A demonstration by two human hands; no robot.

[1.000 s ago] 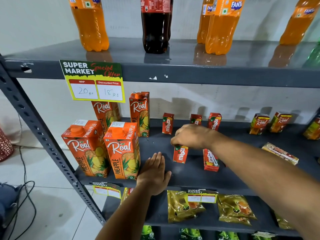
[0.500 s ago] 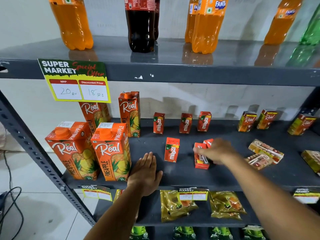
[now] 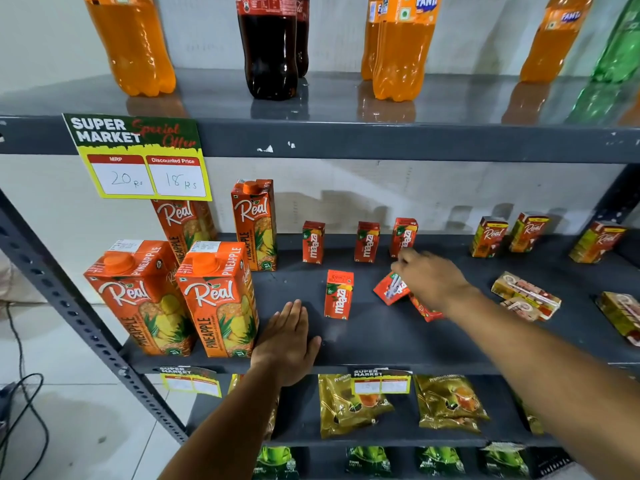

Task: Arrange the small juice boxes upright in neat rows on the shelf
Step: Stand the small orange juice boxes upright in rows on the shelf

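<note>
Three small red Maaza boxes (image 3: 313, 242) stand upright in a row at the back of the grey middle shelf (image 3: 381, 341). A fourth Maaza box (image 3: 338, 295) stands upright in front of them. My right hand (image 3: 429, 277) grips a tilted Maaza box (image 3: 390, 289) just above the shelf; another red box (image 3: 425, 310) lies on its side under my wrist. My left hand (image 3: 287, 341) rests flat, fingers together, on the shelf's front edge. To the right, three small Real boxes (image 3: 488, 237) stand at the back and several Real boxes (image 3: 524, 296) lie flat.
Large Real pineapple cartons (image 3: 216, 299) stand at the shelf's left, beside my left hand. Soda bottles (image 3: 270, 46) line the top shelf above a price sign (image 3: 138, 157). Golden snack packets (image 3: 349, 403) lie on the shelf below. A slotted upright post (image 3: 69, 299) runs down the left.
My right hand left the front Maaza box standing upright, moved right and took hold of a second box, now tilted up off the shelf. The left hand stayed put.
</note>
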